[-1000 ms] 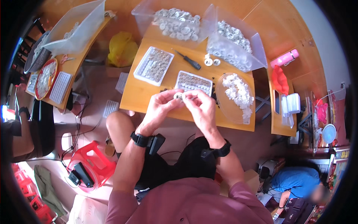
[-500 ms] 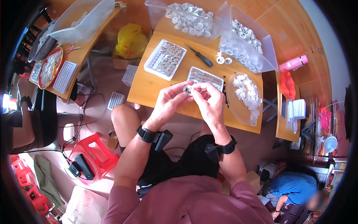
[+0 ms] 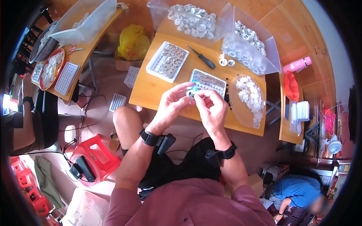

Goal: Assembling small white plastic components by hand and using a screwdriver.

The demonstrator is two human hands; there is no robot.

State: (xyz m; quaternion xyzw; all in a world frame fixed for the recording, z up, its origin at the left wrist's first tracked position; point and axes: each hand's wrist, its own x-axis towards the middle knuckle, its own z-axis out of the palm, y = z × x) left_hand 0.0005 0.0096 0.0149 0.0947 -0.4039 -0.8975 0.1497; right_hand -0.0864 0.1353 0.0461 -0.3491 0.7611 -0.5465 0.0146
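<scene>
A small round white piece point(image 3: 191, 92) with a dark middle is held over the front of the wooden table, and bright blue light shows at its upper side. My left hand point(image 3: 174, 100) pinches it between thumb and fingers. From the other side my right hand point(image 3: 213, 107) closes thumb and forefinger on it; the fingertips partly cover it. Just beyond my hands lies a white tray point(image 3: 224, 94) with rows of silver button cells. Another white tray point(image 3: 149, 69) of button cells sits farther left.
A dark-handled screwdriver point(image 3: 206, 61) lies beyond the trays, beside loose round white pieces point(image 3: 223, 61). Small white plastic parts point(image 3: 249, 94) heap a round plate at right. Clear bins point(image 3: 269, 60) of round white pieces stand at the back. A blue-shirted person point(image 3: 296, 190) is at lower right.
Blue light now shows at the small piece, where none showed before. My hands have shifted only slightly, uncovering more of the nearer tray. The fan at far right has turned.
</scene>
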